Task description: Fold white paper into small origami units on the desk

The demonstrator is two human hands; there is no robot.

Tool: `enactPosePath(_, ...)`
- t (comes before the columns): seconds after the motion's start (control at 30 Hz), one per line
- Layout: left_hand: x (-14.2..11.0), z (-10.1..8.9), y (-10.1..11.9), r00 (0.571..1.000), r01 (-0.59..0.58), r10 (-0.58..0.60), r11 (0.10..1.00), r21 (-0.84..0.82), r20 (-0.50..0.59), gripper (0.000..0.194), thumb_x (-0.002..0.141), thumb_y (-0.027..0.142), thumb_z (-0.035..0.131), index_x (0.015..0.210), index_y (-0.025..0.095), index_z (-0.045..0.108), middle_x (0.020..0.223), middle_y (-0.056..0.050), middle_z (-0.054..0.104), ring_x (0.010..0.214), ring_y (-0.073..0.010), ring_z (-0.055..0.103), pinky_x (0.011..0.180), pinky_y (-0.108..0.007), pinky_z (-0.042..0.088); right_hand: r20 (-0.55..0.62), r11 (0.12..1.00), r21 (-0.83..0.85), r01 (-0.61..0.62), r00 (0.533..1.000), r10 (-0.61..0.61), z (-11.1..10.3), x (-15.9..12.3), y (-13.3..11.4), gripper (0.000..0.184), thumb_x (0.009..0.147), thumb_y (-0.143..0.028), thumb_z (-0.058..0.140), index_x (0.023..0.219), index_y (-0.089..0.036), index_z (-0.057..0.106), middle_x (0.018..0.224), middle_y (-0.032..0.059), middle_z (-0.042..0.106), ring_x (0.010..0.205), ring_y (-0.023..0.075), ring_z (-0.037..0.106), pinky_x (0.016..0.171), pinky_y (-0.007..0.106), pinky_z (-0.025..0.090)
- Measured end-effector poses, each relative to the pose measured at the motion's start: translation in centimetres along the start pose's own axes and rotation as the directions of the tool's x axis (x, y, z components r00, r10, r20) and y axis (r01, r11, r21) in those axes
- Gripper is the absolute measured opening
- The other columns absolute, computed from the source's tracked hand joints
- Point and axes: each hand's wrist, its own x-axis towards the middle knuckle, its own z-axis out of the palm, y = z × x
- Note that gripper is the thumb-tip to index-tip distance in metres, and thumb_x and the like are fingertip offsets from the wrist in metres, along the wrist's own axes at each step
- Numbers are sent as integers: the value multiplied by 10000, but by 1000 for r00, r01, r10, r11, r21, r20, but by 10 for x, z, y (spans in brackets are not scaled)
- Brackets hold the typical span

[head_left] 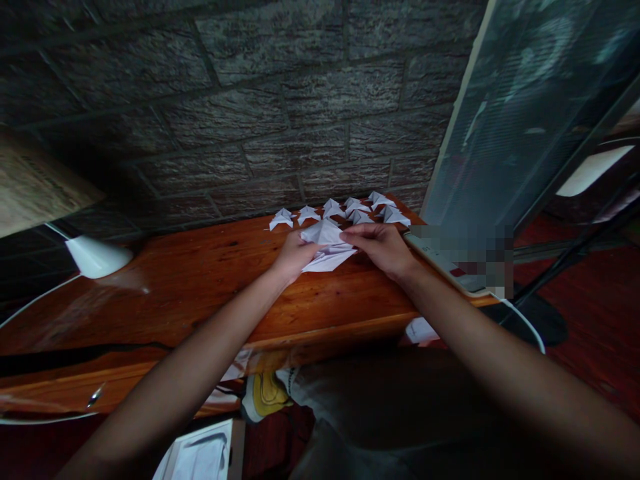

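A partly folded white paper sheet (326,245) lies on the wooden table (210,280). My left hand (294,255) pinches its left edge with closed fingers. My right hand (381,245) grips the paper's right side, fingers curled and pressing a fold. Just behind the sheet, several small folded white paper figures (345,210) stand in a loose row near the brick wall.
A white cone-shaped object (97,257) with a thin cord rests on the table at the left. A flat device (450,263) lies at the table's right edge beside a tall glass panel (525,113). White papers (200,457) and a yellow item (267,393) sit below the table.
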Motion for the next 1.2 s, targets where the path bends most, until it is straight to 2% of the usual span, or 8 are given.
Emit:
enactPosePath(0.17,1,-2,-1,1000,25,-25,1000,-5,-6,402,452,312,903,791,135,781,848,-81,773,787,-220,682,751,-323,524,51,998,-53,30,998,-28,-4,3,2,365,630,-493,862,829,-192,810,786,19,756,644,129,594,656,299,518)
enactPosePath(0.4,2,-2,-3,997,-8,10,1000,17,-76,435,481,419,901,762,126,745,784,-67,733,693,-168,629,667,-281,481,104,981,-169,97,991,-80,-6,1,-1,432,693,-587,804,883,-200,811,835,25,767,658,145,602,649,304,534)
enactPosePath(0.6,2,0,-3,991,-87,94,994,70,-92,351,547,385,864,753,136,728,773,-40,729,694,-161,624,682,-275,472,100,977,-191,93,992,-75,-4,0,-1,432,682,-559,823,887,-180,800,781,23,743,673,150,610,657,298,500)
enactPosePath(0.8,4,-1,-2,983,-138,144,989,57,-110,226,547,304,831,651,153,700,675,-17,715,652,-158,621,655,-264,478,73,976,-198,87,995,-74,-2,0,1,359,680,-500,834,843,-182,798,737,14,729,650,148,595,651,299,491)
enactPosePath(0.93,4,-3,-2,979,-156,159,987,32,-129,222,537,278,820,686,152,713,716,-27,737,694,-178,653,673,-276,498,91,980,-176,89,993,-73,2,-2,-2,355,689,-506,823,838,-185,794,769,19,739,642,141,591,631,289,506)
enactPosePath(1.03,4,-3,-3,986,-126,127,992,17,-109,212,542,251,797,711,145,723,739,-35,748,696,-181,663,674,-277,503,111,982,-169,88,991,-70,3,-1,-1,366,701,-524,806,838,-185,790,798,30,743,654,150,602,634,296,518)
enactPosePath(1.2,6,-6,6,991,-117,113,992,-55,-70,299,590,297,770,851,153,751,900,-65,779,842,-221,708,725,-289,525,81,948,-276,156,987,-139,-4,2,1,357,791,-522,724,885,-184,788,798,33,739,650,166,600,656,314,509)
